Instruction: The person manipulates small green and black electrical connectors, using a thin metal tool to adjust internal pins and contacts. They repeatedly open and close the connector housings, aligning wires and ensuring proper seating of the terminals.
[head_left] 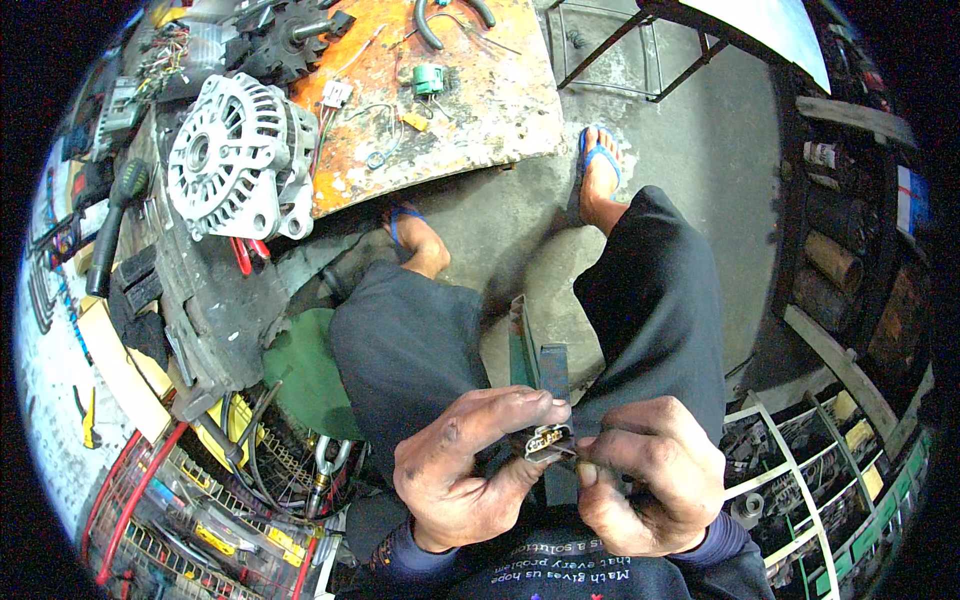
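Observation:
In front of my body, my left hand [460,465] is closed, pinching a small dark part with a shiny metal face [546,441] between thumb and fingers. It looks like a small electrical component, but its exact kind cannot be made out. My right hand [652,478] is closed beside it, thumb and forefinger pinched at a thin, pale, pin-like piece [566,451] that meets the part's right side. Its far end is hidden by the fingers. Just beyond both hands, a green and dark metal piece [540,350] stands between my knees.
An alternator [225,160] rests on the bench at left, with red-handled pliers [250,255] beneath it. A worn orange board [450,110] carries a green connector [428,79] and wires. Racks of parts [810,480] stand right; red-framed racks [200,510] stand lower left.

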